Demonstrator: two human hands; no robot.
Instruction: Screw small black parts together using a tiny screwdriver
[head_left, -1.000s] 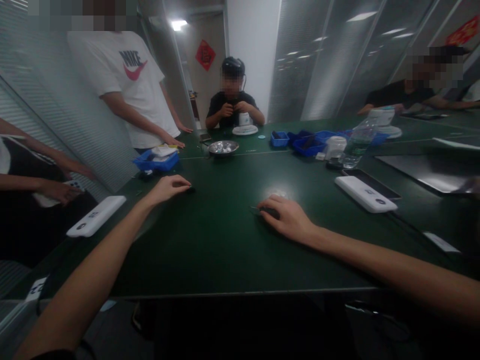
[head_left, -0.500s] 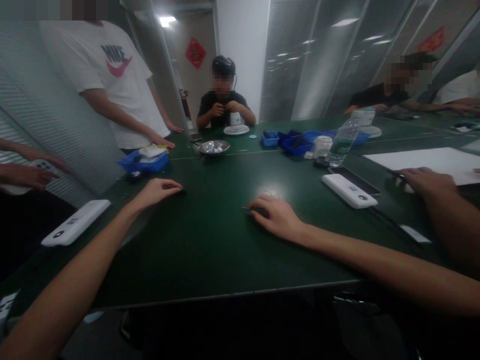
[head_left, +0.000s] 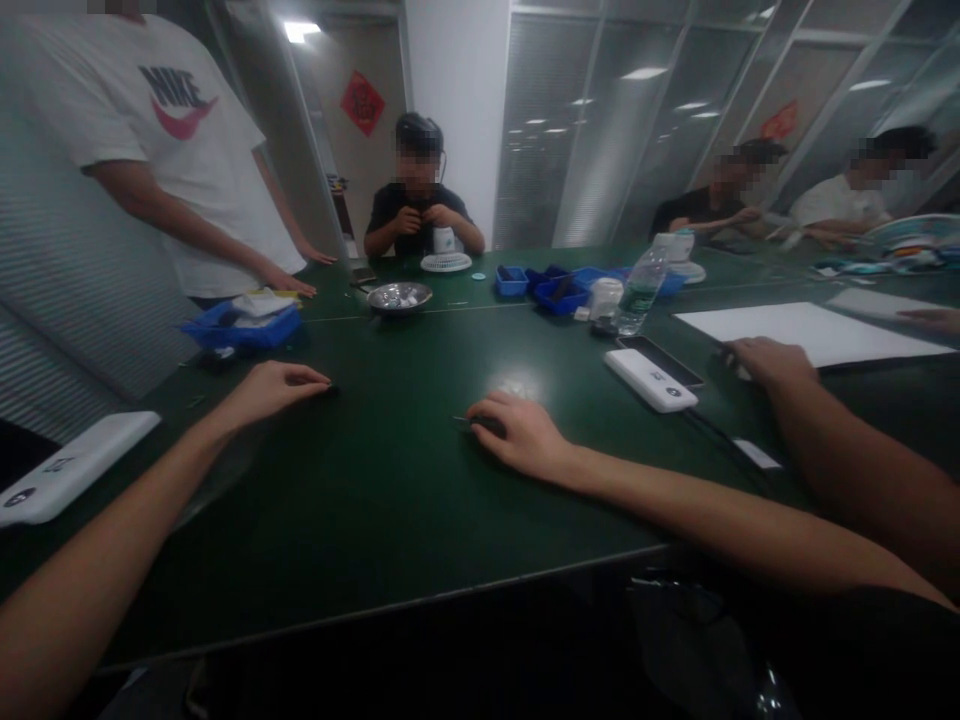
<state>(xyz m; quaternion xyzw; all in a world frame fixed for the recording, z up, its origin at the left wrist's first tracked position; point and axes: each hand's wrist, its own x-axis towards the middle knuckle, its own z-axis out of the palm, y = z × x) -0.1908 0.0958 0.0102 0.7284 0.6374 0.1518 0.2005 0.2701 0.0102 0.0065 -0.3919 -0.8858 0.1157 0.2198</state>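
Note:
My left hand (head_left: pixel 271 390) rests over the left part of the green table (head_left: pixel 390 520), thumb and fingertips pinched on a small black piece (head_left: pixel 333 389) whose kind I cannot make out. Lying on the table near the middle, my right hand (head_left: pixel 521 435) is closed around a small dark-handled tool (head_left: pixel 490 425). A thin metal tip sticks out of it to the left; the rest is hidden by my fingers. Small clear, shiny bits (head_left: pixel 517 386) lie just beyond my right knuckles.
A metal bowl (head_left: pixel 399 299), blue bins (head_left: pixel 566 292) and a plastic bottle (head_left: pixel 642 290) stand farther back. White power banks (head_left: pixel 651 380) (head_left: pixel 79 468) flank my arms. A co-worker's hand (head_left: pixel 772 362) is at a white sheet (head_left: pixel 810 333) on the right; another person (head_left: pixel 424 215) sits opposite.
The view has turned to the right, so the scene sits farther left. Both hands keep their holds, with little movement on the table.

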